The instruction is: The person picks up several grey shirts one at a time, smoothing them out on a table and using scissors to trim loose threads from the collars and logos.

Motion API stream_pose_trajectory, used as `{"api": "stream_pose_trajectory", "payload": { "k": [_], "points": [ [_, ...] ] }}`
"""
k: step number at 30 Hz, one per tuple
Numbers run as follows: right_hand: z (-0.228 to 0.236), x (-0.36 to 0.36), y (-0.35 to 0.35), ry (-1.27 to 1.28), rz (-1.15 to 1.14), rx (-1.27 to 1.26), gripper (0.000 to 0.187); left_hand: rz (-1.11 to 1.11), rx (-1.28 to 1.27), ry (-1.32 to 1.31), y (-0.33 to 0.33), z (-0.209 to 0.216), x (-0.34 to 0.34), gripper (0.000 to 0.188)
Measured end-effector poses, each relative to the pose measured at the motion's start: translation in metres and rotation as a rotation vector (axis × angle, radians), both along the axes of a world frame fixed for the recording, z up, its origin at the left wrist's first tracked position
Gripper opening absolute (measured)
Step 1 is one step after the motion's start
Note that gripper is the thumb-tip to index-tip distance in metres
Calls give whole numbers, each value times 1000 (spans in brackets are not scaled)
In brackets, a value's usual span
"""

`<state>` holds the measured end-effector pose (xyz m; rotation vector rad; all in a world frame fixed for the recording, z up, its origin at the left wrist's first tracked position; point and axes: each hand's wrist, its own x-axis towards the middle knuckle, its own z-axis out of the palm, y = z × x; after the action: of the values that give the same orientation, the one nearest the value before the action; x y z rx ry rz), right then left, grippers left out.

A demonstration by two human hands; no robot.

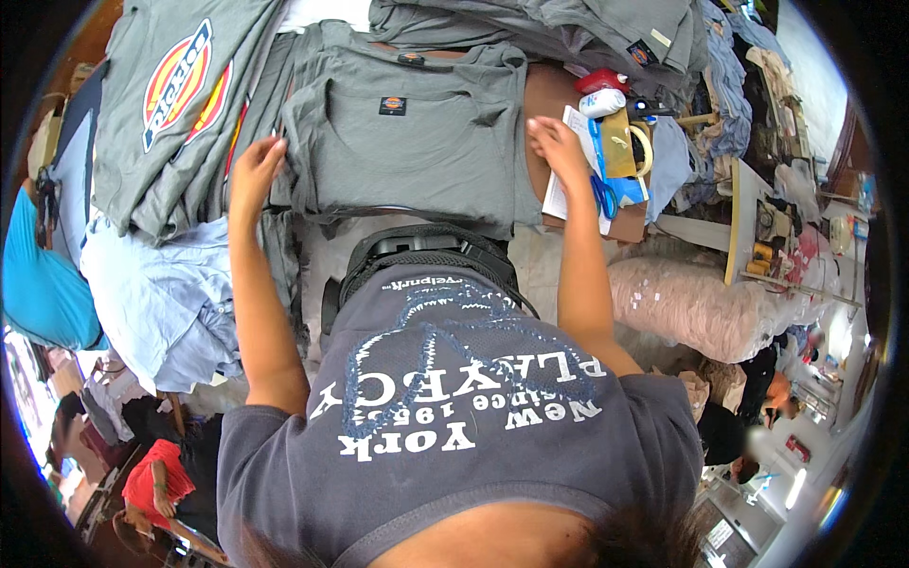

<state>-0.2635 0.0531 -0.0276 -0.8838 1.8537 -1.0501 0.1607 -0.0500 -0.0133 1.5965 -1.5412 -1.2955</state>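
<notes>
Left: heaped grey printed shirts [142, 180]. Left hand [254, 175]: grip nearly pinched together, hold unclear. Folded grey knit T-shirt [417, 156] mid brown counter [538, 93], collar pointing away; near square, long axis unclear. Right hand [561, 150]: grip loosely spread, empty; white papers [559, 199], blue-handled scissors [603, 196] crowd beside.

between the left hand [256, 175] and the right hand [561, 156], the air over the flat grey shirt [417, 156] is open. leftward, a pile of grey clothes [156, 180] blocks a low pass. beyond the shirt's right edge lies a narrow bare strip of brown table [540, 90], then paper [557, 201], scissors [606, 201] and a white bottle [601, 102] crowd the way. folded clothes [578, 24] close the far side.
</notes>
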Motion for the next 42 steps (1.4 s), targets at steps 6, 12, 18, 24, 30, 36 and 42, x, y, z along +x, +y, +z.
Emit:
{"api": "stream_pose_trajectory", "payload": {
  "k": [6,12,18,24,30,36,42],
  "points": [
    [-3,40,-28,-600,22,-61,40,120,337,644,-32,-25,-29,42],
    [14,56,24,-934,122,64,43,-375,949,1237,15,-7,-22,52],
    [63,13,139,-522,-87,-212,48,-458,274,833,29,50,69,30],
    [111,-4,150,-691,-129,-742,59,-647,-11,871,1,110,39,48],
    [42,-9,-33,-984,-137,-179,45,-410,462,951,-114,11,-33,41],
    [-26,-32,-91,-1083,-179,16,45,-14,658,785,-145,-43,-59,37],
    [-29,-37,-92,-1061,-68,85,46,-81,557,476,-141,-39,-52,41]
  ]
}}
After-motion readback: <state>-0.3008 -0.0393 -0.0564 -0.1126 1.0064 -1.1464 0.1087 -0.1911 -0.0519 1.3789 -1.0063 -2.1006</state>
